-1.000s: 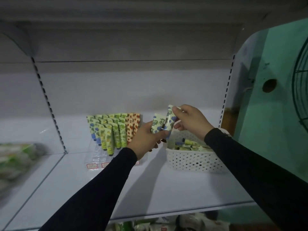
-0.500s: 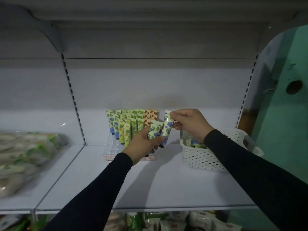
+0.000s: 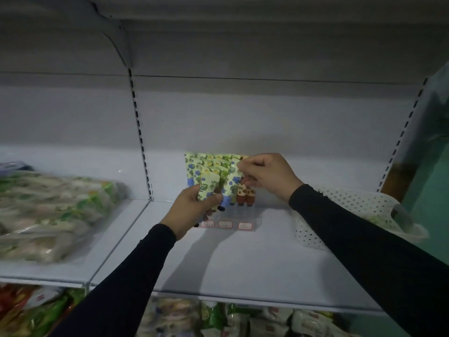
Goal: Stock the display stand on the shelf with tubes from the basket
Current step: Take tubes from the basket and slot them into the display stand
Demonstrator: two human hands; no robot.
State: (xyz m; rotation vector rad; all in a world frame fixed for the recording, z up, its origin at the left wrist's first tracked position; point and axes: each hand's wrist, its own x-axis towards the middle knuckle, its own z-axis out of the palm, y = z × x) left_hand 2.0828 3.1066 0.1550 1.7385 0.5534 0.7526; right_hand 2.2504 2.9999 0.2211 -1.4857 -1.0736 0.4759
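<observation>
We count two hands, left hand (image 3: 194,210) and right hand (image 3: 264,176), two held tubes (image 3: 230,183), one display stand (image 3: 228,221) with three price labels (image 3: 226,224), one basket (image 3: 359,215); racked tubes too overlapped to count.

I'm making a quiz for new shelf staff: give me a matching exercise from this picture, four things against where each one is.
Things:
1. white basket
2. blue-flowered tube
3. display stand
4. bagged goods

Places:
A. on the shelf bay to the left of the upright
B. pinched at its top by the right hand
C. at the right end of the shelf, behind the right sleeve
D. at the back of the shelf, behind the left hand

Pairs: 1-C, 2-B, 3-D, 4-A
</observation>
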